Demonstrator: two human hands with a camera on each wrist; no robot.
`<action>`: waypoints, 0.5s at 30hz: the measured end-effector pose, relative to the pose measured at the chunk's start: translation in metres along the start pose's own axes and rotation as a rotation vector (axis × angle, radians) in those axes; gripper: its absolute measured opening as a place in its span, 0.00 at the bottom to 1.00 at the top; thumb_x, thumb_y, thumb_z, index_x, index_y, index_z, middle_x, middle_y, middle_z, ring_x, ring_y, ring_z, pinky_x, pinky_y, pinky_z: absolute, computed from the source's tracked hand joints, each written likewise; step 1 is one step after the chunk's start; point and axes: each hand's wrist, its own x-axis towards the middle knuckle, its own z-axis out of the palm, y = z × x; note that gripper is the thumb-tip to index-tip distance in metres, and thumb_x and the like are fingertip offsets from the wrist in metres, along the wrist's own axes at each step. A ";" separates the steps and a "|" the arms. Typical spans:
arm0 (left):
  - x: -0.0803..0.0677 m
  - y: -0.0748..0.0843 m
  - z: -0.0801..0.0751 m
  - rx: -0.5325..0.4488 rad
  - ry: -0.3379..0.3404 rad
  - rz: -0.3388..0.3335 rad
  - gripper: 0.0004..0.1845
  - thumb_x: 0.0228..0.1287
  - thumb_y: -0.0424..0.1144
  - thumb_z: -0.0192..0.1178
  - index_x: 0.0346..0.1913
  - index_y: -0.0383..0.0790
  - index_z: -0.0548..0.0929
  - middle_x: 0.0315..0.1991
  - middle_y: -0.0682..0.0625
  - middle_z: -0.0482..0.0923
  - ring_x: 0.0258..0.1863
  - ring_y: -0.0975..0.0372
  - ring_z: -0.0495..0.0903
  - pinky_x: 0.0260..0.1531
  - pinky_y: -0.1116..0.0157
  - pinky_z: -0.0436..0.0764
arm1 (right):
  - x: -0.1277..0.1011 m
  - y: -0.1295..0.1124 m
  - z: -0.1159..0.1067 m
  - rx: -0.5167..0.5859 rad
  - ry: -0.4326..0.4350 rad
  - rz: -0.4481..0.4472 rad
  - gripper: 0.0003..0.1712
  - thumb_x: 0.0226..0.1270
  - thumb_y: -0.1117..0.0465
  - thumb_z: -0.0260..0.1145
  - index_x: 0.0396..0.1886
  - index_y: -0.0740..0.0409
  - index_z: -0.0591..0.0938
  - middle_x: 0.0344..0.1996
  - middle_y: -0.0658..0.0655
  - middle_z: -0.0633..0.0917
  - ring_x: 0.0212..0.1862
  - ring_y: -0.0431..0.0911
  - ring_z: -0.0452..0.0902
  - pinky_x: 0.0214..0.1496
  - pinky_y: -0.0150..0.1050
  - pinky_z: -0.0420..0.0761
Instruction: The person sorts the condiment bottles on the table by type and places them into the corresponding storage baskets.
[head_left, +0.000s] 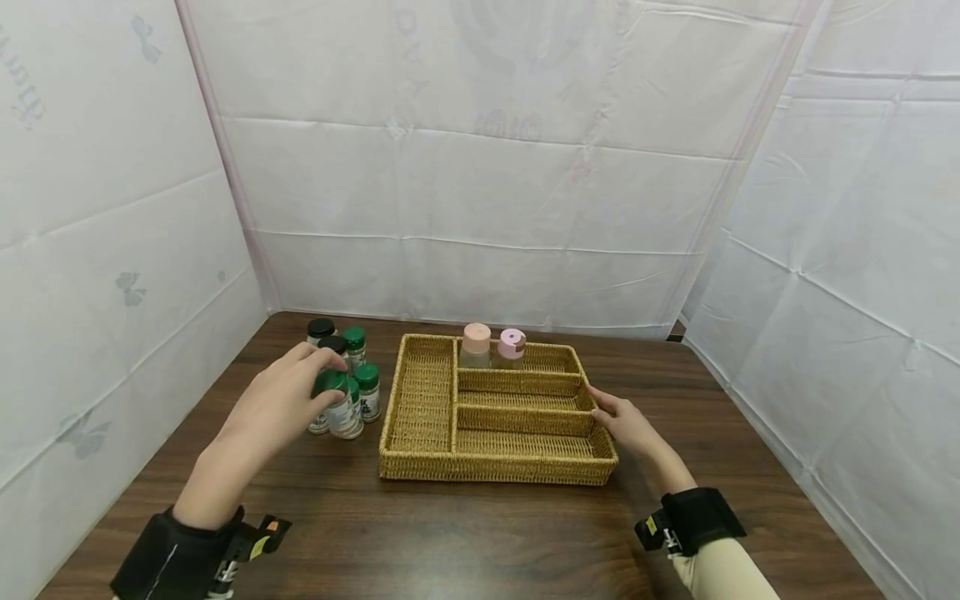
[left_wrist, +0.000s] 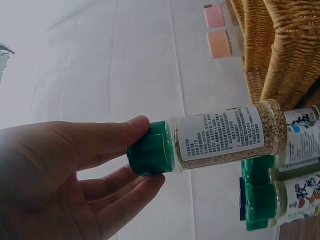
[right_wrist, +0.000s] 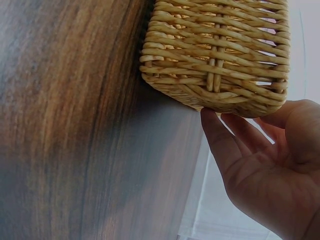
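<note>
White sheeting walls close in a dark wooden counter (head_left: 465, 533) on three sides. At the far left of the counter stands a cluster of small spice jars (head_left: 352, 358), some with black caps and some with green. The left hand (head_left: 281, 404) is at the near edge of that cluster and grips one green-capped jar (head_left: 341, 408) by its cap, thumb and fingertips curled round it; the left wrist view shows the jar (left_wrist: 225, 137) holds pale seeds behind a white label, with other green-capped jars just beside it. Right of the jars, in the middle of the counter, sits a woven wicker tray (head_left: 495, 468) split into one long compartment on the left and three stacked ones on the right. Two bottles with pink caps (head_left: 492, 346) stand in its far right compartment. At the tray's right edge rests the right hand (head_left: 626, 421), fingers (right_wrist: 220, 137) fairly straight and loosely spread, their tips touching the wicker wall near its near right corner, holding nothing.
</note>
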 end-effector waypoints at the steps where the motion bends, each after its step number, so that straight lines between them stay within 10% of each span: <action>1: 0.002 0.002 0.000 0.001 -0.001 0.004 0.19 0.63 0.40 0.69 0.55 0.39 0.81 0.52 0.39 0.76 0.45 0.47 0.80 0.42 0.48 0.81 | 0.000 0.000 0.000 0.001 0.001 0.000 0.31 0.81 0.64 0.49 0.79 0.63 0.55 0.76 0.72 0.58 0.68 0.65 0.70 0.59 0.52 0.80; 6: 0.011 0.012 0.003 -0.004 -0.021 0.022 0.19 0.64 0.40 0.68 0.56 0.39 0.80 0.54 0.38 0.76 0.49 0.46 0.80 0.46 0.47 0.82 | -0.001 0.001 -0.001 0.002 0.007 -0.019 0.32 0.81 0.62 0.49 0.79 0.62 0.55 0.74 0.74 0.60 0.57 0.64 0.77 0.46 0.48 0.81; 13: 0.028 0.029 0.011 -0.026 -0.022 0.068 0.17 0.65 0.39 0.68 0.55 0.42 0.81 0.52 0.41 0.76 0.46 0.50 0.80 0.43 0.52 0.82 | 0.000 0.003 -0.001 0.019 0.004 -0.003 0.32 0.82 0.61 0.49 0.80 0.60 0.54 0.76 0.73 0.57 0.68 0.66 0.69 0.64 0.59 0.77; 15: 0.034 0.033 0.015 -0.027 -0.025 0.084 0.17 0.65 0.39 0.68 0.54 0.42 0.81 0.53 0.41 0.76 0.46 0.50 0.80 0.42 0.54 0.82 | 0.000 0.002 -0.001 0.035 0.002 0.017 0.32 0.82 0.62 0.49 0.80 0.60 0.54 0.75 0.72 0.60 0.51 0.60 0.82 0.51 0.48 0.83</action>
